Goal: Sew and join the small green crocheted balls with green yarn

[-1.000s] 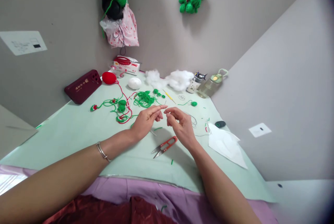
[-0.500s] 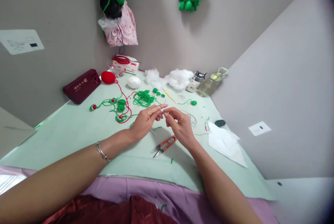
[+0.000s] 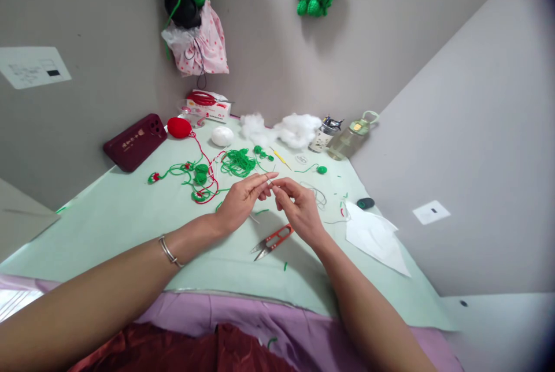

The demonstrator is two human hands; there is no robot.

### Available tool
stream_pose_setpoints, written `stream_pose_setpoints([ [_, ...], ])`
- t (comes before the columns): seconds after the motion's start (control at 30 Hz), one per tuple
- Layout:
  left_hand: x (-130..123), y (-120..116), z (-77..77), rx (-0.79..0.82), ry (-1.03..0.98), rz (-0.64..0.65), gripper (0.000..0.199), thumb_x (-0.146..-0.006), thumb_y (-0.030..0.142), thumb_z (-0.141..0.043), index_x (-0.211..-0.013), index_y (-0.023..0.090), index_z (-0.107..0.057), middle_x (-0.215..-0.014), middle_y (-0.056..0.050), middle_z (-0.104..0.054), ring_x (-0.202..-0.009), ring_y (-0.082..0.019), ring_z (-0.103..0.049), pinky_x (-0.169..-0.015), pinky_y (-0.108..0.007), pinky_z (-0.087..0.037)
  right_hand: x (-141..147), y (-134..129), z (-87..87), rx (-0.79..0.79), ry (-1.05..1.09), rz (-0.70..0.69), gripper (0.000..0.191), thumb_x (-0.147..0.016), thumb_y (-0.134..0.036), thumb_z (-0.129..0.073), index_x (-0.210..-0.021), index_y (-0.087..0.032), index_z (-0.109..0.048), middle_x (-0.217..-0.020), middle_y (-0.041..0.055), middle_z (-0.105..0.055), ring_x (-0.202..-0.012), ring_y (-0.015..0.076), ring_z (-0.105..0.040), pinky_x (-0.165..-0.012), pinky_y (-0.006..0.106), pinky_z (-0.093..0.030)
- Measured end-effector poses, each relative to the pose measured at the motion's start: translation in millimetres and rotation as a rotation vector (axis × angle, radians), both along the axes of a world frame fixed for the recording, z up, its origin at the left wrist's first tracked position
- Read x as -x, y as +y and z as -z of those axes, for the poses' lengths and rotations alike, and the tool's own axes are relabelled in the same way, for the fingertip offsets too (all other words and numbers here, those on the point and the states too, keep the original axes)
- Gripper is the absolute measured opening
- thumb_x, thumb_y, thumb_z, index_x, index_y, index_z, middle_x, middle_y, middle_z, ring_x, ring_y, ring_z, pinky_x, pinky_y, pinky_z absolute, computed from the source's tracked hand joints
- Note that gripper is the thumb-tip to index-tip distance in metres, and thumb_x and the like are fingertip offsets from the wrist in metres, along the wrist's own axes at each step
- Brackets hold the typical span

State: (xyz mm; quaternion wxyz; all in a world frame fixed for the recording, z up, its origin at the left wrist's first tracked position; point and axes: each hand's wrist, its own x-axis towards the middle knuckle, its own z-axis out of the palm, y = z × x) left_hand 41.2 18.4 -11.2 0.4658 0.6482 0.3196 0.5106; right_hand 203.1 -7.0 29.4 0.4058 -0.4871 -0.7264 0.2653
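Observation:
Above the middle of the table my left hand (image 3: 240, 201) and my right hand (image 3: 299, 204) meet at the fingertips. Both are closed in a pinch. A thin, light line shows between the fingers, too fine to tell whether it is thread or a needle. Just below my right hand lie orange-handled thread snips (image 3: 274, 241), blades toward the lower left. Beyond my left hand is a loose tangle of green yarn (image 3: 238, 163). A yellow-handled crochet hook (image 3: 280, 156) rests farther back. Beside my right hand lies a coil of thin grey thread (image 3: 319, 196).
Small green-and-red crocheted pieces (image 3: 200, 174), a red yarn ball (image 3: 179, 127) and a dark red phone (image 3: 135, 142) lie left. White stuffing (image 3: 297, 130), a pen cup (image 3: 323, 136) and a bottle (image 3: 352, 138) stand behind. White paper (image 3: 376, 239) lies right.
Both hands stay in nearly the same place, still pinched together. The whole view has shifted very slightly; nothing on the table has visibly moved.

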Motion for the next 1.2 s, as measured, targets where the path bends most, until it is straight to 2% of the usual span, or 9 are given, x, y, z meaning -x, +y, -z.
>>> stream_pose_setpoints([
  [0.27,-0.5,0.2,3.7,-0.055,0.086,-0.028,0.041,-0.101,0.035,-0.045,-0.134,0.020,-0.065,-0.095,-0.005,-0.059,-0.080,-0.015,-0.057,-0.083,-0.030,-0.050,0.0,0.5,-0.1,-0.013,-0.072,0.031,0.017,-0.092,-0.027,-0.050,-0.087,-0.019,-0.065,-0.057,-0.0046,-0.050,-0.052,0.0105,-0.044,-0.055,0.025,-0.035],
  [0.37,-0.5,2.7,8.3,-0.134,0.110,-0.052,0.040,-0.101,0.033,-0.044,-0.135,0.022,-0.063,-0.108,-0.008,-0.058,-0.097,-0.018,-0.061,-0.094,-0.033,-0.050,-1.1,1.9,-0.1,-0.010,-0.080,0.037,0.019,-0.092,-0.028,-0.050,-0.087,-0.018,-0.065,-0.056,-0.0048,-0.049,-0.052,0.0105,-0.043,-0.055,0.025,-0.033],
  [0.47,-0.6,4.4,11.4,-0.196,0.140,-0.071,0.040,-0.102,0.030,-0.042,-0.134,0.020,-0.063,-0.124,-0.011,-0.056,-0.122,-0.021,-0.055,-0.108,-0.037,-0.045,-3.1,4.1,-0.2,0.019,-0.084,0.023,0.019,-0.091,-0.029,-0.051,-0.087,-0.018,-0.065,-0.057,-0.0049,-0.048,-0.052,0.0104,-0.043,-0.054,0.025,-0.032],
  [0.63,-0.2,4.5,10.3,-0.228,0.203,-0.087,0.041,-0.101,0.025,-0.038,-0.132,0.018,-0.063,-0.138,-0.013,-0.052,-0.136,-0.023,-0.048,-0.118,-0.040,-0.038,-5.6,7.4,-0.9,0.062,-0.033,0.020,0.020,-0.091,-0.031,-0.052,-0.089,-0.016,-0.066,-0.057,-0.0049,-0.047,-0.053,0.0103,-0.042,-0.054,0.025,-0.031],
  [0.83,0.6,6.2,10.5,-0.209,0.283,-0.097,0.044,-0.099,0.023,-0.036,-0.134,0.017,-0.063,-0.149,-0.014,-0.047,-0.142,-0.025,-0.043,-0.121,-0.044,-0.034,-5.6,8.3,0.4,0.107,0.024,0.010,0.021,-0.090,-0.034,-0.053,-0.087,-0.016,-0.065,-0.058,-0.0047,-0.047,-0.053,0.0102,-0.041,-0.052,0.025,-0.030],
  [1.2,0.6,7.4,10.2,-0.218,0.368,-0.093,0.047,-0.097,0.019,-0.035,-0.134,0.016,-0.064,-0.152,-0.014,-0.047,-0.144,-0.025,-0.040,-0.122,-0.046,-0.032,-5.5,13.6,-2.2,0.211,0.121,-0.005,0.024,-0.086,-0.039,-0.059,-0.082,-0.016,-0.064,-0.052,-0.0055,-0.045,-0.051,0.0097,-0.038,-0.050,0.024,-0.028],
])
